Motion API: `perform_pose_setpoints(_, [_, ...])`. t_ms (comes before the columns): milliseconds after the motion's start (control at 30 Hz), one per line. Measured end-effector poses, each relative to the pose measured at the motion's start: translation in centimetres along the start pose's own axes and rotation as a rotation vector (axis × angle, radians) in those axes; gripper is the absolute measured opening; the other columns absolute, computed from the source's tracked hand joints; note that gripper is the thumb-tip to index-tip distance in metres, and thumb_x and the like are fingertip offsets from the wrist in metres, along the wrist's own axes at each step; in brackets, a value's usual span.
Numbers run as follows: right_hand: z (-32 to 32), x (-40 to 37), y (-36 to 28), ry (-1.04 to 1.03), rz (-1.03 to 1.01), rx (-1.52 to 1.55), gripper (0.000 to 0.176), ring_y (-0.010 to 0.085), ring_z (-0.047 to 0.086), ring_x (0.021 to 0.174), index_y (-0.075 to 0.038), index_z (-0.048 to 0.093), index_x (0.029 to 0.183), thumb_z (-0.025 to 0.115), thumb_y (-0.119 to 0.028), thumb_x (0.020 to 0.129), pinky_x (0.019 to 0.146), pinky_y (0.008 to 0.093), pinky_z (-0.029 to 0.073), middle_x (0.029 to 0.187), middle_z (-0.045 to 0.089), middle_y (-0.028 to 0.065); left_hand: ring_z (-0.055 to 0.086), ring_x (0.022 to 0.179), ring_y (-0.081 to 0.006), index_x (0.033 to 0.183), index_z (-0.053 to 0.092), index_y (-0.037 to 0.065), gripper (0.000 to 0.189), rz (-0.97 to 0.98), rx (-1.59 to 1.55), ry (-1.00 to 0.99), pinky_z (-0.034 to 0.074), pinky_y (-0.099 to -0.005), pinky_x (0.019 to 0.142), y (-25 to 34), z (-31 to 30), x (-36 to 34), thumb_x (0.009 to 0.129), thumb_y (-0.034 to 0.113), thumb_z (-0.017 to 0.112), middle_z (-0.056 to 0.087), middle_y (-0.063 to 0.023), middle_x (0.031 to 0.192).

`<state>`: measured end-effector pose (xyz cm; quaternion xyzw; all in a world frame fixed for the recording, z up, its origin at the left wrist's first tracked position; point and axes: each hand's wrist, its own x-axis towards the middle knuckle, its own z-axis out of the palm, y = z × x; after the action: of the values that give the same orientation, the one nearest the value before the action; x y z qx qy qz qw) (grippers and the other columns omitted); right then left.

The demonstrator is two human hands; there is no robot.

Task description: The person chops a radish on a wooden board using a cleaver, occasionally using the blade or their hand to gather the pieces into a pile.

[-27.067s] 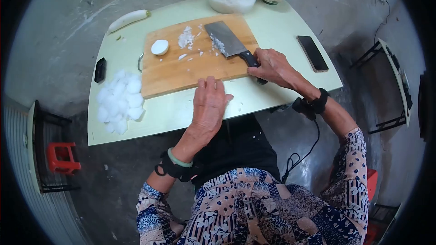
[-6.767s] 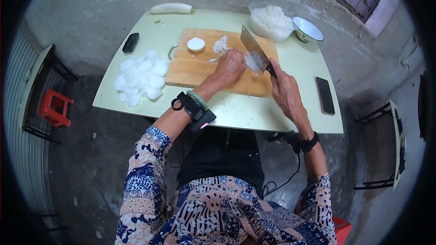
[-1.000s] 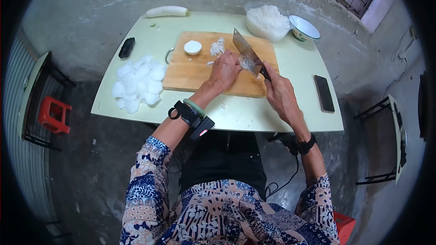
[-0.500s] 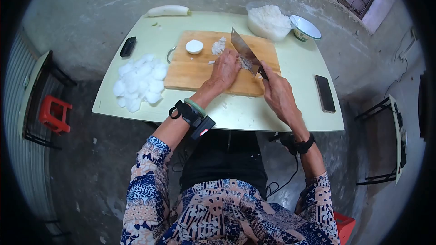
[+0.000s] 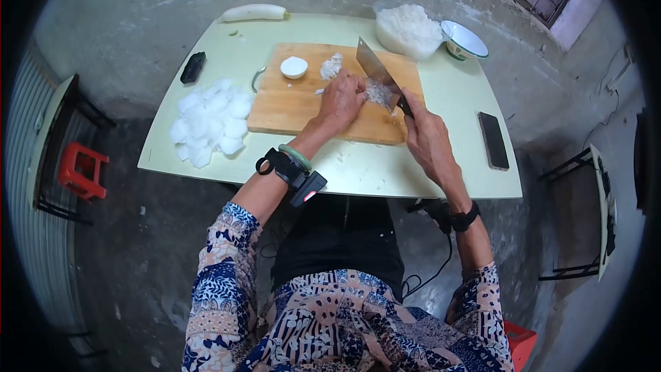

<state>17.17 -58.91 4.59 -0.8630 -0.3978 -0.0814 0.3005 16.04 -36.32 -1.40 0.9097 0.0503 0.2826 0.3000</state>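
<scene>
My right hand (image 5: 430,139) grips the dark handle of a cleaver (image 5: 379,70), whose broad blade slants up and left over the wooden cutting board (image 5: 282,110). My left hand (image 5: 341,102) is closed, its fingers bent down onto white radish at the blade's left; that piece is mostly hidden under them. Thin radish shreds (image 5: 378,93) lie between the fingers and the cleaver. Behind my left hand is a small heap of white radish pieces (image 5: 331,65). A cut radish end (image 5: 294,67) sits toward the board's far left.
Radish slices (image 5: 211,124) are piled on the table (image 5: 337,172) left of the board. A whole white radish (image 5: 253,13) lies at the back. At the far right stand a clear tub of white shreds (image 5: 410,31) and an enamel bowl (image 5: 465,40). A phone (image 5: 493,140) lies at right.
The cleaver and my right hand have shifted slightly right, away from my left fingers, so more shreds show between them. My left hand stays nearly in place.
</scene>
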Motion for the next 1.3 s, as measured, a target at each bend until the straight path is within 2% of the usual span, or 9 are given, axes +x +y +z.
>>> perform_pose_setpoints(200, [-0.8,0.1,-0.1,0.077,0.009,0.049,0.056,0.0499,0.066,0.091,-0.005,0.044,0.15,0.055,0.0,0.095,0.08,0.0548,0.051,0.104,0.068,0.0324,0.063,0.097,-0.0346,0.097,0.071,0.004,0.016,0.038,0.011,0.018,0.051,-0.0458,0.087,-0.2,0.0,0.0,0.085,0.014,0.076,0.061,-0.0152,0.099])
perform_pose_setpoints(300, [-1.1,0.5,-0.1,-0.064,0.096,0.055,0.055,0.0499,0.066,0.092,-0.005,0.044,0.149,0.055,-0.001,0.096,0.08,0.0551,0.05,0.105,0.067,0.033,0.063,0.097,-0.0343,0.097,0.071,0.003,0.015,0.041,-0.003,0.009,0.051,-0.0457,0.087,-0.6,-0.1,0.3,0.086,0.012,0.075,0.061,-0.015,0.099])
perform_pose_setpoints(367, [-0.7,0.4,0.2,0.1,0.024,0.085,0.054,0.05,0.066,0.093,-0.005,0.045,0.149,0.055,-0.001,0.096,0.079,0.0551,0.049,0.104,0.067,0.0328,0.063,0.097,-0.034,0.097,0.071,0.003,0.015,0.041,-0.017,0.001,0.051,-0.0457,0.087,-0.9,0.1,0.3,0.086,0.012,0.075,0.061,-0.0147,0.1])
perform_pose_setpoints(467, [-0.7,0.4,0.4,-0.039,0.109,0.041,0.052,0.0492,0.066,0.091,-0.005,0.046,0.148,0.054,-0.002,0.096,0.079,0.0545,0.049,0.101,0.068,0.0319,0.064,0.097,-0.0338,0.097,0.071,0.003,0.013,0.011,-0.024,0.011,0.051,-0.0457,0.087,-0.7,0.3,0.1,0.086,0.01,0.073,0.062,-0.0145,0.1])
perform_pose_setpoints(800, [-0.9,0.5,1.4,0.017,0.105,0.026,0.05,0.0461,0.067,0.088,-0.006,0.048,0.146,0.054,-0.002,0.097,0.079,0.0536,0.05,0.095,0.068,0.0299,0.062,0.096,-0.0367,0.101,0.065,0.002,0.017,0.046,-0.019,0.045,0.05,-0.0455,0.087,-1.2,0.3,0.1,0.087,0.008,0.072,0.062,-0.0166,0.101])
perform_pose_setpoints(900, [-1.1,0.4,1.1,0.134,0.072,0.114,0.05,0.0463,0.067,0.088,-0.005,0.048,0.146,0.053,-0.002,0.096,0.078,0.0538,0.049,0.094,0.068,0.0299,0.062,0.096,-0.0368,0.1,0.065,0.0,0.016,0.027,-0.041,0.04,0.051,-0.0456,0.087,-0.9,0.2,0.1,0.087,0.007,0.072,0.062,-0.0173,0.1])
perform_pose_setpoints(967, [-0.9,0.4,1.6,0.002,0.109,0.055,0.05,0.0467,0.067,0.087,-0.004,0.048,0.146,0.053,-0.001,0.096,0.078,0.0538,0.049,0.094,0.068,0.0303,0.062,0.097,-0.0365,0.099,0.064,0.0,0.016,0.013,-0.066,0.034,0.051,-0.0455,0.087,-0.5,0.1,-0.2,0.087,0.006,0.072,0.062,-0.0176,0.1])
perform_pose_setpoints(1200, [-0.8,0.2,1.4,0.106,0.019,0.084,0.051,0.0471,0.067,0.086,-0.005,0.048,0.146,0.054,0.0,0.096,0.078,0.0533,0.05,0.093,0.068,0.0305,0.063,0.096,-0.0359,0.098,0.064,-0.001,0.013,0.01,-0.053,0.02,0.051,-0.0447,0.086,-0.9,0.1,0.1,0.086,0.002,0.07,0.062,-0.017,0.099])
perform_pose_setpoints(1300, [-1.0,0.3,1.1,0.006,0.07,0.08,0.052,0.0471,0.067,0.087,-0.005,0.047,0.147,0.054,-0.001,0.096,0.079,0.0531,0.05,0.095,0.068,0.0301,0.063,0.095,-0.0361,0.097,0.064,-0.001,0.012,0.047,-0.06,0.041,0.052,-0.045,0.085,-1.5,0.2,0.1,0.087,0.001,0.069,0.062,-0.0173,0.098])
